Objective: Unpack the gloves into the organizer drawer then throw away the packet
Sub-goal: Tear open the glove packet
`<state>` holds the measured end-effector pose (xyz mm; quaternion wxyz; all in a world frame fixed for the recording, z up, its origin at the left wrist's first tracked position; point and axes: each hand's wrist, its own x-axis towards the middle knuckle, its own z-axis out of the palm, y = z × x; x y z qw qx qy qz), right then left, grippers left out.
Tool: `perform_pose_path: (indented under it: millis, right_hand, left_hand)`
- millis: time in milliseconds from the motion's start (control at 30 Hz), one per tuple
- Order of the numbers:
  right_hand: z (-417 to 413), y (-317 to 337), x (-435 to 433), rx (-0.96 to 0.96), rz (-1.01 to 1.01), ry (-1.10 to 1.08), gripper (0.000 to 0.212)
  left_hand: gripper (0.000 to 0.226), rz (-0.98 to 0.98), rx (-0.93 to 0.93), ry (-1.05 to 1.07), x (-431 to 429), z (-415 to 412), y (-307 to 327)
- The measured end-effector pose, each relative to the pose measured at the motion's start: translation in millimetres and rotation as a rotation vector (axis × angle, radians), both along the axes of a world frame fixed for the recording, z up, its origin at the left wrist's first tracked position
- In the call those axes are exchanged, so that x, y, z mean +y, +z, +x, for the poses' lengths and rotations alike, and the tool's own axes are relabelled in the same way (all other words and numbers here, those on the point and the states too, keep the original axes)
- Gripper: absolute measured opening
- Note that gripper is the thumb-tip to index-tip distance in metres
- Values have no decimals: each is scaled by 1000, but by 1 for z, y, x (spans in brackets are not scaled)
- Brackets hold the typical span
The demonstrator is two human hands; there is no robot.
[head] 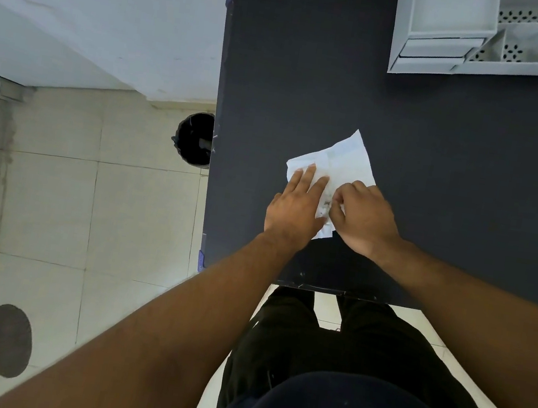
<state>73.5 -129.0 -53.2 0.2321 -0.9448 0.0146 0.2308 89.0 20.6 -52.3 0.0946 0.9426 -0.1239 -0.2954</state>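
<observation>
A flat white glove packet point(342, 160) lies on the dark table point(440, 158), near its front left part. My left hand point(294, 207) rests flat on the packet's left side, fingers spread. My right hand point(366, 217) has its fingers curled and pinches the packet's near right edge. The gloves themselves are not visible. The white organizer point(429, 63) stands at the far right of the table, with an open drawer point(453, 15) pulled out at its top and closed drawer fronts below it.
A black waste bin point(195, 140) stands on the tiled floor just left of the table's edge. The organizer's perforated tray compartments point(532, 43) lie to the right of the drawers. My legs are below the table's front edge point(335, 291).
</observation>
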Motion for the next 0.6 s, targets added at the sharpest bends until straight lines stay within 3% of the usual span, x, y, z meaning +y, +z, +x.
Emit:
perform_pose_path:
  millis: [267, 400, 467, 600]
  right_hand:
    - [1, -2, -8, -29, 132, -107, 20]
    - [0, -3, -11, 4, 151, -116, 35]
    - [1, -5, -12, 17, 149, -128, 38]
    - [3, -8, -15, 11, 173, -155, 39]
  left_hand:
    - [85, 6, -2, 30, -4, -6, 0]
    - [98, 136, -67, 97, -13, -17, 2]
    - [92, 151, -111, 136, -15, -23, 3]
    - [57, 33, -55, 196, -11, -34, 5]
